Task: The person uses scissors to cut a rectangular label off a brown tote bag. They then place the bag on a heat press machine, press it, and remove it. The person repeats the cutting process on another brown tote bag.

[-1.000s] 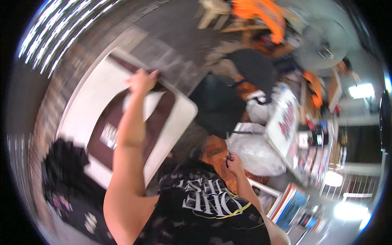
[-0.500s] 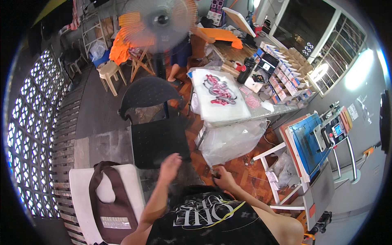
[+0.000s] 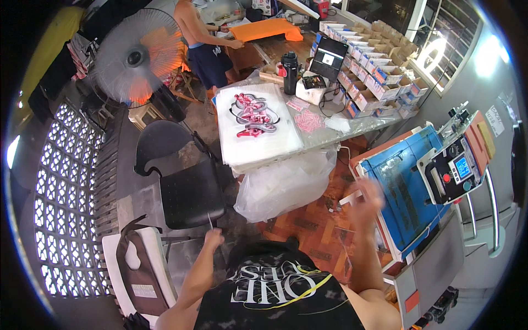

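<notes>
My left hand [image 3: 214, 238] is closed in front of the black chair. A thin, pointed silver blade [image 3: 209, 221] sticks up out of it; the handle is hidden in the fingers. Raised on the other side, my right hand [image 3: 367, 203] is at the left edge of the blue heat press bed [image 3: 404, 187]. Motion smears its fingers, so I cannot make out whether it touches the bed or holds anything. Beyond the hands, a stack of white sheets [image 3: 231, 140] lies on the table, its top one printed with a red and grey design [image 3: 256, 115].
The black chair [image 3: 190, 192] stands left of the table. A brown apron-like cloth [image 3: 144, 275] drapes over a white board. The press's control box [image 3: 454, 170], a fan [image 3: 135, 56], small boxes [image 3: 379, 71] and a dark bottle [image 3: 290, 71] surround the workspace. Another person [image 3: 206, 49] handles orange cloth [image 3: 269, 30].
My view has turned right. My right hand has moved from in front of my body to the press. A blade now shows in my left hand; earlier a dark-handled tool was in my right.
</notes>
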Demonstrator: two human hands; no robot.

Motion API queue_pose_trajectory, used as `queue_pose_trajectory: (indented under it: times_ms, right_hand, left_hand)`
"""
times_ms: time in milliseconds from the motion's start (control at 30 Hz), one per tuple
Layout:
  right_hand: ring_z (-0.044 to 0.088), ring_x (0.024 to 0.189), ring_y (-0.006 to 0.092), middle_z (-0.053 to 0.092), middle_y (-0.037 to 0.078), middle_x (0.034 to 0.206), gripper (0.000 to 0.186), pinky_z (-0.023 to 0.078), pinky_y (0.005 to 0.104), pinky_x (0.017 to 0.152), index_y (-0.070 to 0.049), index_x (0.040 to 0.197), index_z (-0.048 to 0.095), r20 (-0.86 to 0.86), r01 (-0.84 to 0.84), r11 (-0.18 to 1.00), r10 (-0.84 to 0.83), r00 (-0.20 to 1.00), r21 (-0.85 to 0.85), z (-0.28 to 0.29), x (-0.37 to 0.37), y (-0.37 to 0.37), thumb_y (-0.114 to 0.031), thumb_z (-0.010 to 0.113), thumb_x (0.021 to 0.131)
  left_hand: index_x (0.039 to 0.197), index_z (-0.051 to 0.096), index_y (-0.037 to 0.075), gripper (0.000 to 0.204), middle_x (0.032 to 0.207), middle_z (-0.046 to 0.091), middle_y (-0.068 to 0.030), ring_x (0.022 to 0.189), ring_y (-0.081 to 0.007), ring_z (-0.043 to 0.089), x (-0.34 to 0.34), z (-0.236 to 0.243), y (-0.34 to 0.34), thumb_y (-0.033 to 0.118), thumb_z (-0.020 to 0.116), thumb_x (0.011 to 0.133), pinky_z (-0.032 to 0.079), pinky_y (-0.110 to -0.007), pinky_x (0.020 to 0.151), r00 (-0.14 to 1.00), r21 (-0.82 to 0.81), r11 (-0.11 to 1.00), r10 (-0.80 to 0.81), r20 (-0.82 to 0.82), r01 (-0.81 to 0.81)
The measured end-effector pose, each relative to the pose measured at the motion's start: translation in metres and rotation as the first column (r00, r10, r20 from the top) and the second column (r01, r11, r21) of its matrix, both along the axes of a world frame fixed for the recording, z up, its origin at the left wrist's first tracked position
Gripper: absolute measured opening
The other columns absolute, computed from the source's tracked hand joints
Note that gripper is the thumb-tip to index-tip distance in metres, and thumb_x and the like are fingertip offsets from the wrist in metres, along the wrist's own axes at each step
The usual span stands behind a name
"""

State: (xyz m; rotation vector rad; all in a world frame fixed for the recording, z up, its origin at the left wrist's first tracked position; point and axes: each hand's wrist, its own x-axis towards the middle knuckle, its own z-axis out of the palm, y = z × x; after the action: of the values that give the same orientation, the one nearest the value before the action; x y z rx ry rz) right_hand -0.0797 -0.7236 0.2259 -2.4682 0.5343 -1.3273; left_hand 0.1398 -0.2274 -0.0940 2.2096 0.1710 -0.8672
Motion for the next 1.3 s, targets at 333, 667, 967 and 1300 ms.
queue_pose_trajectory:
  times_ms: [333, 667, 967, 1300]
  right_hand:
    - [0.054, 0.120, 0.0372, 0.059, 0.017, 0.122, 0.040, 0.043, 0.0504, 0.098, -0.005, 0.120, 0.059, -0.112, 0.810, 0.514, -0.856, 0.504, -0.282, 0.049, -0.088, -0.139, -0.016, 0.072, 0.084]
    - [0.069, 0.099, 0.0407, 0.072, 0.021, 0.103, 0.046, 0.053, 0.0537, 0.086, -0.007, 0.108, 0.070, -0.569, 0.885, 0.359, -0.810, 0.138, -0.297, 0.094, -0.088, -0.169, -0.049, 0.061, 0.091]
    - [0.070, 0.090, 0.0374, 0.072, 0.018, 0.100, 0.039, 0.055, 0.0494, 0.076, -0.007, 0.111, 0.068, -0.451, 0.794, 0.478, -0.843, 0.294, -0.376, 0.068, -0.091, -0.156, -0.039, 0.067, 0.089]
    - [0.070, 0.089, 0.0383, 0.072, 0.018, 0.098, 0.036, 0.054, 0.0499, 0.079, -0.006, 0.101, 0.068, -0.526, 0.768, 0.583, -0.755, 0.392, -0.264, 0.085, -0.096, -0.152, -0.039, 0.069, 0.087]
  left_hand:
    - [0.102, 0.072, 0.009, 0.022, 0.091, 0.074, -0.0097, 0.085, -0.0258, 0.071, -0.112, -0.020, 0.055, 0.022, 0.064, 0.086, 0.057, -0.040, 0.073, 0.788, 0.204, 0.834, -0.364, -0.497, 0.513]
    - [0.111, 0.064, 0.006, 0.027, 0.072, 0.071, -0.0105, 0.060, -0.0199, 0.067, 0.112, -0.025, -0.154, 0.020, 0.042, 0.106, 0.054, -0.032, 0.064, 0.967, -0.238, 0.939, 0.226, -0.115, -0.248]
    - [0.100, 0.071, 0.001, 0.025, 0.090, 0.073, -0.0111, 0.085, -0.0213, 0.070, 0.157, 0.100, -0.232, -0.001, 0.048, 0.094, 0.054, -0.033, 0.080, 0.776, -0.362, 0.932, 0.249, 0.579, -0.029]
    - [0.113, 0.066, 0.002, 0.023, 0.102, 0.072, -0.0148, 0.094, -0.0287, 0.069, 0.094, 0.179, -0.332, 0.002, 0.052, 0.095, 0.053, -0.037, 0.085, 0.754, -0.335, 0.880, -0.039, 0.656, 0.337]
